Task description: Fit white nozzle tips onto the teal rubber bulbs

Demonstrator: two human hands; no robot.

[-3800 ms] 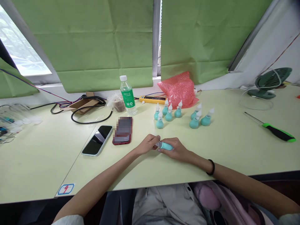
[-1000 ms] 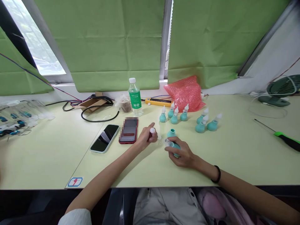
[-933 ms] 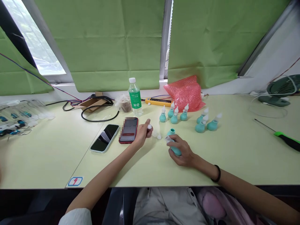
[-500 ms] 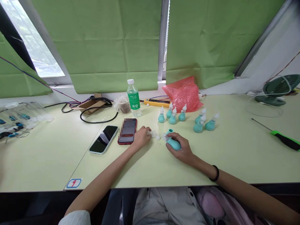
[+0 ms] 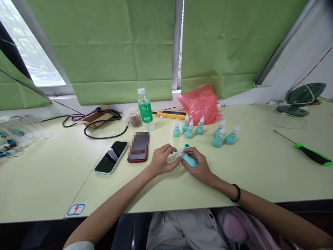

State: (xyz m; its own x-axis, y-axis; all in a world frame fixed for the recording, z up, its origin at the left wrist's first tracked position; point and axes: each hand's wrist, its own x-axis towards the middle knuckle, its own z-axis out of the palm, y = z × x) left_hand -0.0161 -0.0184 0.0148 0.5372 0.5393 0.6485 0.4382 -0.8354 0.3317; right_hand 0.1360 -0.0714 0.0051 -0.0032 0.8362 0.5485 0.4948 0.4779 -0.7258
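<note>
A teal bulb (image 5: 190, 161) tilts in your right hand (image 5: 201, 166) near the front of the pale surface (image 5: 260, 173), its clear neck piece (image 5: 181, 153) pointing toward your left hand (image 5: 161, 160). Your right fingers are wrapped about the bulb; your left hand is half open, thumb and forefinger reaching to the clear piece, and whether they pinch anything cannot be told from this angle. Just beyond your right fingers, a second bulb (image 5: 186, 146) shows its dark open mouth, its lower part hidden behind the held one and your hand. A small white piece (image 5: 173, 155) shows past your left fingers, partly screened by them. Farther back, four tipped bulbs (image 5: 189, 133) stand in a loose cluster before a red bag (image 5: 201, 106), with three more tipped bulbs (image 5: 217, 142) to their right. On your left lie a red-cased phone (image 5: 140, 147) and a pale-cased phone (image 5: 111, 158), with a labelled bottle (image 5: 145, 113) behind them and a yellow device (image 5: 171, 114) between bottle and bag. A screwdriver (image 5: 312, 154) lies well apart at far right, near a dark green fan (image 5: 299, 99). The bulbs are smooth and round-bellied with narrow necks, their tips translucent and tapering; the bag is crinkled bubble wrap, the bottle clear plastic, the hanging green blinds (image 5: 104, 52) flat and lightly creased
</note>
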